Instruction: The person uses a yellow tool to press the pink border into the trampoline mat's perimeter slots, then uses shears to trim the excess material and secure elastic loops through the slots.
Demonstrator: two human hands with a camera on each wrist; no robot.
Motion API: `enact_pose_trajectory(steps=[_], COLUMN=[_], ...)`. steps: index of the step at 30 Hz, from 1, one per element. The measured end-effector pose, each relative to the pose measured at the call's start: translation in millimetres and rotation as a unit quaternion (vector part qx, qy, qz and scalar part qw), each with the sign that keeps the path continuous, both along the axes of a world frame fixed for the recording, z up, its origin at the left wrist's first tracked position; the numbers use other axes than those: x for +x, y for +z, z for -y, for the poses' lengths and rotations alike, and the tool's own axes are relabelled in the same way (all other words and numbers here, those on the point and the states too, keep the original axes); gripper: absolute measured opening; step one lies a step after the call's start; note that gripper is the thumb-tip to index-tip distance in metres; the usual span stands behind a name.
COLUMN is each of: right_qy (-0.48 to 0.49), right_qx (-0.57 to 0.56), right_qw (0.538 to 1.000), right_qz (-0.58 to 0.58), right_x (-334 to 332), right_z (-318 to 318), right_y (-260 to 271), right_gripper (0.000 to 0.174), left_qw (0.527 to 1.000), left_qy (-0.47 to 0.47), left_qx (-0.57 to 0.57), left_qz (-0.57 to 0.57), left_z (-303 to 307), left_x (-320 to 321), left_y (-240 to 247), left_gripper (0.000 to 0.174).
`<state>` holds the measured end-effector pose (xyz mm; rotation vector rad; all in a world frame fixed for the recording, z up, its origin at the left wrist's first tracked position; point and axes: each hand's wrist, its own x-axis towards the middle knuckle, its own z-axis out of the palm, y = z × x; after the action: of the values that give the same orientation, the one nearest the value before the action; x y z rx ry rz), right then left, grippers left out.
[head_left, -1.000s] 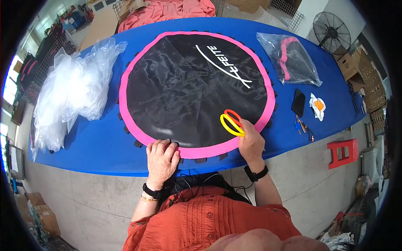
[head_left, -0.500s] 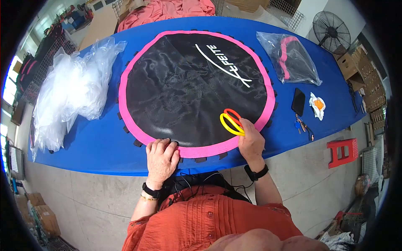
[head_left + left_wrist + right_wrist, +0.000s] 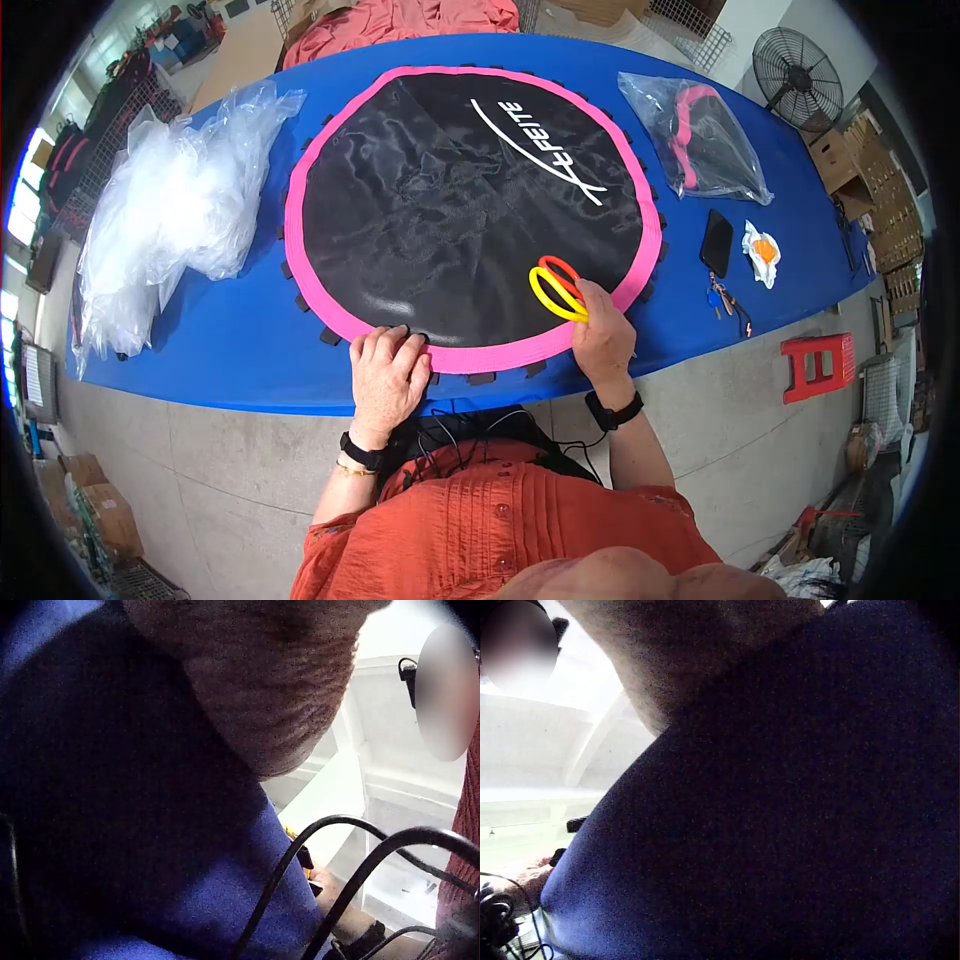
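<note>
A round black mat [image 3: 420, 240] with a pink border and white lettering lies flat, small dark tabs around its edge. My left hand [image 3: 385, 385] rests palm down on the near part of the pink border [image 3: 500, 355], its fingers slightly bent and fingertips reaching the black cloth. At the near right of the mat, my right hand [image 3: 605, 345] grips a pair of scissors by the blade end. Their yellow and red handle loops [image 3: 556, 297] stick out over the mat. In the wrist views, only the undersides of the hands show against the blue cover.
The mat lies on a blue-covered table [image 3: 240, 370]. Crumpled clear plastic [image 3: 180, 210] is at left. A bagged pink-and-black item [image 3: 697, 140], a phone [image 3: 717, 242], keys [image 3: 722, 295] and an orange item on white wrapping [image 3: 764, 250] sit at right. A red stool [image 3: 818, 367] stands on the floor.
The head view has shifted slightly. Both hands keep their places on the mat, and the scissors stay in the right hand.
</note>
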<state>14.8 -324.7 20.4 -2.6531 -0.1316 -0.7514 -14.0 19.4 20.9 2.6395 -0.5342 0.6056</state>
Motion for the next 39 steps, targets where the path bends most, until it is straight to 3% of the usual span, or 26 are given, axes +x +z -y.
enact_pose_trajectory(steps=[26,30,33,36,39], right_qy=[0.002,0.011,0.018,0.039,0.033], right_qx=[-0.028,-0.026,0.018,0.003,0.021], right_qw=[0.999,0.999,0.999,0.998,0.999], right_qz=[0.017,0.024,0.034,0.048,0.023], right_x=[1,-1,0,1,3], right_z=[2,3,2,6,11], right_y=[-4,-4,-8,-13,-24], right_gripper=[0.055,0.056,0.053,0.058,0.058], left_qw=[1.000,0.994,0.965,0.907,0.807], left_qy=[0.000,-0.070,-0.205,-0.355,-0.506], left_qx=[-0.003,-0.064,-0.151,-0.218,-0.294], left_qz=[0.001,-0.056,-0.061,-0.061,-0.081], left_z=[-2,-13,2,33,70], left_x=[1,11,26,23,9], left_y=[2,23,100,162,197], left_gripper=[0.031,0.021,0.014,0.018,0.027])
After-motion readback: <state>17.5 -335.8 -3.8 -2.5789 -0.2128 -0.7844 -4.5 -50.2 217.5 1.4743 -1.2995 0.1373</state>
